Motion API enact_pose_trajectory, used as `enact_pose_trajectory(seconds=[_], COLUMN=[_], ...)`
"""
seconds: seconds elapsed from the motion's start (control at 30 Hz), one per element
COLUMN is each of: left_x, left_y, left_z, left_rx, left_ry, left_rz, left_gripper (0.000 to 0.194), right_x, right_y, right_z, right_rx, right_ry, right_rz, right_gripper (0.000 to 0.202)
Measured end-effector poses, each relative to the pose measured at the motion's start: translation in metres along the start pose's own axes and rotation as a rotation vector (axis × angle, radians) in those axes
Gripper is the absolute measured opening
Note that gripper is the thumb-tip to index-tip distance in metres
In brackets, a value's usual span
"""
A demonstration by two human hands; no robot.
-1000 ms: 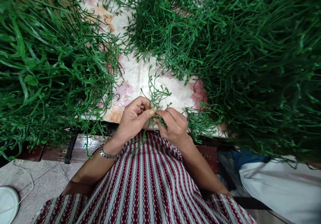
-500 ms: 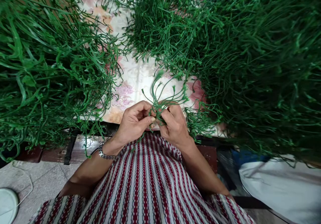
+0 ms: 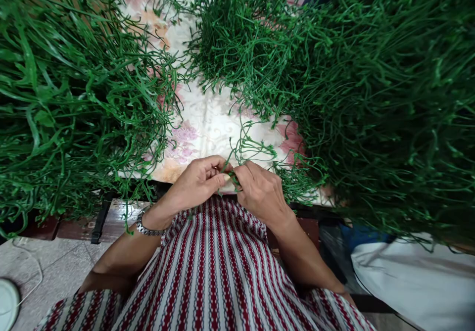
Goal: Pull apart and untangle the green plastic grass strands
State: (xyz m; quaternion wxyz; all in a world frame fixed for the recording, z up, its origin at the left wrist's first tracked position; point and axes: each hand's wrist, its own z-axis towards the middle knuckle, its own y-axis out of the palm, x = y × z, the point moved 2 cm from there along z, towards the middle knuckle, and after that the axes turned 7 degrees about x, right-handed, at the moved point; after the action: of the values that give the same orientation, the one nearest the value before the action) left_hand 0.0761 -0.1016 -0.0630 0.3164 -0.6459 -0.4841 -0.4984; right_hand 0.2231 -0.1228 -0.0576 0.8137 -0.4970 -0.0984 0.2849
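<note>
Close together at the table's near edge, my two hands meet over a small bunch of thin green stems [image 3: 252, 145] that look like plastic. Thumb and fingers of my left hand [image 3: 205, 178] pinch a stem at the bunch's base. My right hand [image 3: 260, 187] is closed around the near end of the bunch, its back turned up and hiding much of what it grips. Beyond the knuckles the stems fan out, with small knobbed tips, low over the flowered tablecloth [image 3: 211, 118].
A tall heap of curly green strands [image 3: 74, 98] fills the left side. A larger heap of thin green stems [image 3: 389, 98] covers the right and runs to the back middle. A white cloth [image 3: 411, 271] lies low at the right; a round white object [image 3: 7, 301] is at the lower left.
The bunch stood fanned upward between my hands and now lies lower, pointing away over the cloth. My right hand has rolled over so its back faces up. My left hand keeps its pinch.
</note>
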Motion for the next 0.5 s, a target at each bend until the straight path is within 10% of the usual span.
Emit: enact_pose_trajectory(seconds=[0.27,0.5], left_x=[0.001,-0.007], left_y=[-0.006,-0.006], left_z=[0.006,-0.005], left_rx=[-0.229,-0.459], left_ry=[-0.06,-0.165], left_rz=[0.084,-0.177], left_gripper=[0.03,0.03], right_x=[-0.002,0.002], right_y=[-0.008,0.002], right_z=[-0.002,-0.01], right_rx=[-0.229,-0.432], right_ry=[-0.016,0.222], right_rz=[0.14,1.179], right_gripper=[0.015,0.031])
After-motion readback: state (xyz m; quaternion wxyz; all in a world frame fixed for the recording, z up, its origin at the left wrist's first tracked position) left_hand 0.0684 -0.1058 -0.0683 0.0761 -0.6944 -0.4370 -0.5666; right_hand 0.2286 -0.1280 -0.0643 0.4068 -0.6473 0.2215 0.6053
